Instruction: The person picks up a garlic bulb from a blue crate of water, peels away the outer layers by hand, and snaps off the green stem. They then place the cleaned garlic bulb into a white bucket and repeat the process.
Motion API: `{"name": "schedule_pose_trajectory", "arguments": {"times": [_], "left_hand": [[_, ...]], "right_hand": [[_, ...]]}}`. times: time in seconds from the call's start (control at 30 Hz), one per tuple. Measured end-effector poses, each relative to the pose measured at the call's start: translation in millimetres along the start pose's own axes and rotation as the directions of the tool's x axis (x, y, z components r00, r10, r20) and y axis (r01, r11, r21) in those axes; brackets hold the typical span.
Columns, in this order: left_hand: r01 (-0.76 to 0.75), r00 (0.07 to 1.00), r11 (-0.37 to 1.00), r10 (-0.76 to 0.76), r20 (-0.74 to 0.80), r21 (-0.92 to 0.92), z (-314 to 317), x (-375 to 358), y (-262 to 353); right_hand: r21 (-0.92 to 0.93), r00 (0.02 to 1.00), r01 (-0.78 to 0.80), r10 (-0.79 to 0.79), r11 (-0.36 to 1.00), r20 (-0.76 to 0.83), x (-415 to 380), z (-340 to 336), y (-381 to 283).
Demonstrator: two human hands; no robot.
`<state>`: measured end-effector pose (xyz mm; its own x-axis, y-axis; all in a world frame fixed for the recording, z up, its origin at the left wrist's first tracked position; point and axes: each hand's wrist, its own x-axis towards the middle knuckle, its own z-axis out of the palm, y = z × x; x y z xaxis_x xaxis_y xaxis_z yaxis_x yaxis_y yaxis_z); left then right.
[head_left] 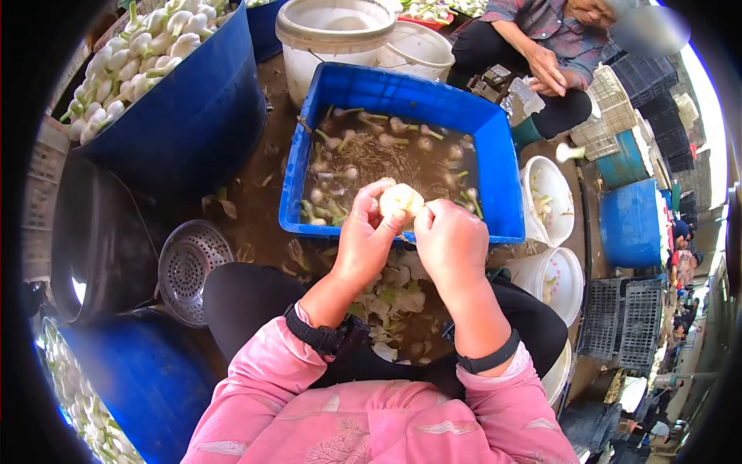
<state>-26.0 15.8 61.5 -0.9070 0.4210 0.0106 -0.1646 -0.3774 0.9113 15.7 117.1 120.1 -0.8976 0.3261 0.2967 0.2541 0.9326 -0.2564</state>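
Note:
A pale garlic bulb (400, 200) is held up over the near rim of a blue tub (402, 80). My left hand (369, 232) wraps round its left side, with the thumb pressed on the front. At its right side my right hand (452, 238) is closed, knuckles up, its fingertips pinching at the bulb; what exactly they grip is hidden. Muddy water fills the tub, and several garlic bulbs with green stems (393, 140) float in it. Loose peeled skins and leaves (390, 298) lie on the ground below my hands, between my knees.
A big blue barrel (189, 108) heaped with garlic bulbs (143, 50) stands at left. A metal colander (193, 271) leans near my left knee. White buckets (332, 39) stand behind the tub, others (547, 201) at right. Another person (533, 54) sits at the upper right, hands together.

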Motion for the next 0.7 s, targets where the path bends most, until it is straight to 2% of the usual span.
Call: {"name": "schedule_pose_trajectory", "arguments": {"times": [0.03,0.07,0.17,0.2,0.3,0.47,0.5,0.57,0.6,0.63,0.7], "left_hand": [[0.031,0.999,1.000,-0.031,0.014,0.005,-1.1,-0.1,0.8],[0.062,0.998,0.998,-0.062,0.027,0.009,-2.9,0.2,1.4],[0.254,0.965,0.880,-0.202,0.168,-0.402,-9.9,3.2,2.4],[0.298,0.951,0.848,-0.225,0.211,-0.438,-10.5,4.2,4.4],[0.198,0.980,0.913,-0.173,0.102,-0.356,-12.8,9.8,-2.3],[0.134,0.991,0.986,-0.133,0.020,-0.096,-13.3,15.7,-12.3],[0.128,0.992,0.991,-0.128,0.010,-0.046,-13.2,16.3,-12.8],[0.148,0.989,0.986,-0.146,0.034,-0.078,-15.8,19.2,-15.0],[0.157,0.987,0.983,-0.154,0.045,-0.091,-18.3,20.8,-14.9],[0.208,0.978,0.944,-0.204,0.043,-0.257,-20.5,22.4,-12.2],[0.277,0.954,0.777,-0.293,0.064,-0.565,-25.9,27.2,-4.2]], "right_hand": [[-0.008,1.000,-0.012,0.012,1.000,-0.005,0.5,-1.7,2.9],[0.079,1.000,-0.001,0.002,0.997,-0.013,1.4,-2.1,8.0],[0.342,1.000,0.013,-0.004,0.940,-0.027,-0.3,-0.9,15.6],[0.386,0.999,-0.015,0.026,0.922,-0.025,0.1,3.7,18.8],[0.535,0.989,-0.111,0.146,0.838,-0.023,4.8,6.4,20.7],[0.345,0.995,0.017,0.018,0.938,-0.098,10.0,15.0,12.9],[0.358,0.997,-0.020,0.048,0.933,-0.068,12.4,15.9,13.4],[0.385,0.994,-0.095,0.105,0.918,-0.006,17.2,17.0,13.0],[0.478,0.989,-0.142,0.147,0.867,0.026,19.1,21.5,19.1],[0.432,0.983,-0.163,0.182,0.887,-0.003,21.0,25.7,27.4],[0.286,0.969,-0.225,0.244,0.931,-0.032,28.7,30.5,53.2]]}}
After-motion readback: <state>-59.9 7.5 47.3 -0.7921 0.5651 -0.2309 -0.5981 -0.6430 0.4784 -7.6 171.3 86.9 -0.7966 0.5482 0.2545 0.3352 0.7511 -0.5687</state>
